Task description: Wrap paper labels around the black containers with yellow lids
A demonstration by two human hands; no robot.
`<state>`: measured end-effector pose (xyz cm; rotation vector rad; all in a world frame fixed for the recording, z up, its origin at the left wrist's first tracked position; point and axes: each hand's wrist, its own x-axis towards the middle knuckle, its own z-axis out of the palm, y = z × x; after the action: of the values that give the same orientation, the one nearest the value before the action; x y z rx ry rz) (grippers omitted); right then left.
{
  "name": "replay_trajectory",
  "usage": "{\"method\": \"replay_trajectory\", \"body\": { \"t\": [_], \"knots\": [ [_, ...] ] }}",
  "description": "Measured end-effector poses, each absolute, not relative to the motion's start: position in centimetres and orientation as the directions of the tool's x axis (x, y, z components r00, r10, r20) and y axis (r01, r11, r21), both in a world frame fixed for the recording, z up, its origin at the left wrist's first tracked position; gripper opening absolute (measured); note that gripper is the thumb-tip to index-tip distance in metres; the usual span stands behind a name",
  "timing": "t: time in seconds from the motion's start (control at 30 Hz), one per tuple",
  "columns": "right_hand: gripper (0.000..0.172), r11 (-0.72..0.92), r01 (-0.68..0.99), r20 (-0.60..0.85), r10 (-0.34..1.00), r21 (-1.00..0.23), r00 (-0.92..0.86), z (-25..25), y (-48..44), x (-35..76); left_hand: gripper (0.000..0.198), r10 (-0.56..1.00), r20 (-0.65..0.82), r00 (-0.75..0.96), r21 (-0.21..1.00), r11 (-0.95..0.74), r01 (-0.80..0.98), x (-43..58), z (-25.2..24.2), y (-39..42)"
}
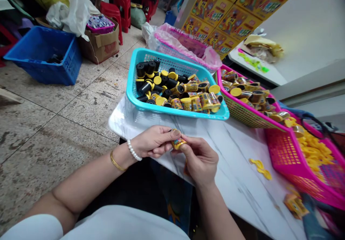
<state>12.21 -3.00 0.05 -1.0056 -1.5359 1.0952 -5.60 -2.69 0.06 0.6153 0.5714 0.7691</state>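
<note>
My left hand (159, 139), with a white beaded bracelet and a gold bangle at the wrist, pinches a small canister in a yellow printed wrapper (178, 143). On its other side, the thumb and fingers of my right hand (202, 159) grip the same canister. Both hands meet over the near edge of the white marbled table (229, 146). Just beyond them stands a turquoise basket (172, 113) of similar canisters. Those at its left are plain black with yellow lids; many at its right wear printed wrappers. My fingers cover part of the held canister.
Right of the turquoise basket is a pink basket (242, 107) of wrapped canisters. Another pink basket (285, 157) holds yellow plastic pieces. Loose yellow pieces (260, 168) lie on the table. Printed yellow boxes (215, 13) are stacked behind. A blue bin (48, 72) sits on the floor.
</note>
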Motion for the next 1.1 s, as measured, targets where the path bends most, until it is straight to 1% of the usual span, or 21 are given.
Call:
{"method": "replay_trajectory", "body": {
  "t": [0.07,0.17,0.2,0.27,0.33,0.4,0.47,0.53,0.63,0.7,0.77,0.83,0.9,1.0,1.07,1.1],
  "knots": [
    [0.016,0.295,0.108,0.266,0.938,-0.949,-0.223,0.0,-2.9,12.1,0.051,0.778,-0.272,0.566,0.68,0.572,-0.459,-5.5,0.0,-2.7],
    [0.034,0.354,0.174,0.291,0.907,-0.919,-0.304,0.1,-2.9,12.2,0.054,0.784,-0.278,0.555,0.682,0.568,-0.46,-5.2,-0.2,-2.7],
    [0.036,0.37,0.215,0.295,0.903,-0.904,-0.313,0.2,-3.0,12.3,0.055,0.784,-0.272,0.559,0.686,0.565,-0.459,-5.2,-0.2,-2.7],
    [0.032,0.414,0.32,0.313,0.894,-0.852,-0.322,0.7,-3.0,12.3,0.057,0.781,-0.267,0.565,0.68,0.568,-0.464,-5.1,-0.3,-2.7],
    [0.026,0.488,0.423,0.343,0.861,-0.763,-0.375,1.7,-3.0,12.5,0.055,0.777,-0.277,0.565,0.669,0.579,-0.467,-5.1,-0.2,-2.7],
    [0.026,0.584,0.48,0.358,0.799,-0.654,-0.484,3.2,-2.7,12.9,0.051,0.785,-0.294,0.545,0.661,0.579,-0.478,-5.1,-0.1,-2.7],
    [0.027,0.648,0.507,0.34,0.746,-0.569,-0.572,4.9,-2.2,13.7,0.05,0.8,-0.322,0.506,0.644,0.577,-0.503,-4.9,0.0,-2.7],
    [0.027,0.674,0.546,0.354,0.732,-0.497,-0.582,6.4,-1.2,14.8,0.052,0.809,-0.344,0.476,0.629,0.575,-0.523,-4.7,0.0,-2.7],
    [0.031,0.71,0.618,0.482,0.695,-0.337,-0.534,7.8,1.5,16.0,0.058,0.81,-0.346,0.474,0.617,0.576,-0.536,-4.3,-0.1,-2.6],
    [0.033,0.751,0.615,0.543,0.63,-0.242,-0.555,8.1,3.8,16.5,0.063,0.81,-0.34,0.477,0.601,0.578,-0.552,-4.3,-0.2,-2.6],
    [0.033,0.79,0.584,0.569,0.572,-0.187,-0.591,8.2,6.2,16.6,0.065,0.808,-0.337,0.484,0.586,0.582,-0.564,-4.4,-0.3,-2.5],
    [0.033,0.803,0.581,0.561,0.543,-0.131,-0.624,7.9,8.1,16.6,0.065,0.804,-0.329,0.496,0.582,0.586,-0.563,-4.5,-0.4,-2.4],
    [0.035,0.798,0.597,0.533,0.543,-0.087,-0.649,7.6,9.4,16.3,0.063,0.801,-0.321,0.505,0.586,0.587,-0.558,-4.5,-0.6,-2.3],
    [0.04,0.822,0.562,0.501,0.526,-0.093,-0.687,7.3,10.4,15.2,0.062,0.801,-0.309,0.512,0.604,0.581,-0.545,-4.0,-1.1,-2.2],
    [0.036,0.863,0.494,0.491,0.476,-0.104,-0.73,7.3,10.8,13.9,0.06,0.81,-0.302,0.503,0.642,0.563,-0.521,-3.7,-1.1,-2.7],
    [0.032,0.879,0.465,0.494,0.452,-0.104,-0.743,7.5,10.9,13.2,0.056,0.827,-0.305,0.473,0.686,0.535,-0.493,-3.8,-0.9,-3.1]
  ]
}}
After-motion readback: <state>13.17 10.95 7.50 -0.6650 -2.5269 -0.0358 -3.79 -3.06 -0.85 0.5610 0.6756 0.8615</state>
